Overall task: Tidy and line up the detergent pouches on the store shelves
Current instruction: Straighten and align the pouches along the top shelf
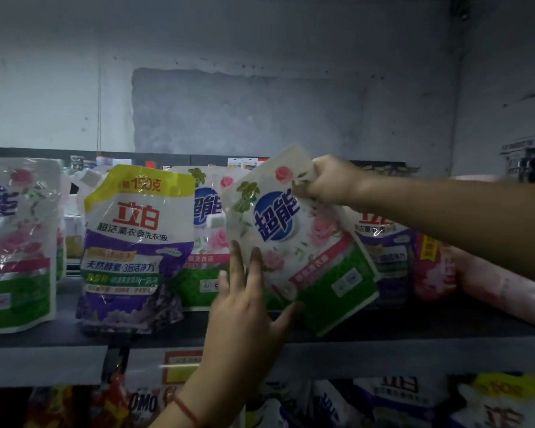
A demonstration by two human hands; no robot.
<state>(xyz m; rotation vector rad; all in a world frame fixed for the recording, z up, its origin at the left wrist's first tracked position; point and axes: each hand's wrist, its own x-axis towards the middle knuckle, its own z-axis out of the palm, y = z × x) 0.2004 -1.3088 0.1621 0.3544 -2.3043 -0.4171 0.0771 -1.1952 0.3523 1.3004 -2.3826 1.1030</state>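
Far left of my hands: a white and green rose pouch stands upright on the shelf, well apart from both hands.
Left of my left hand: a purple and yellow pouch stands near the shelf's front edge, leaning a little, its white cap at the top left corner.
Behind my left hand: a second rose pouch stands further back, partly hidden by the pouch I hold.
My left hand: fingers straight and spread, pressed flat against the lower left of the tilted rose pouch, thumb reaching under its bottom edge.
The pouch in hand: white with pink roses, a blue round logo and a green base, tilted so its top leans left; its lower corner seems at or just above the shelf, I cannot tell which.
My right hand: fingers curled, pinching the pouch's top right corner.
Under my right arm: another purple pouch, then a red and pink pouch, both partly hidden.
Below the shelf: more pouches on a lower shelf, blurred.
Step in hand: I judge that I am straightening this one pouch to join the row.
Next move: probably turn it upright, set its base flat, face forward, level with its neighbours.
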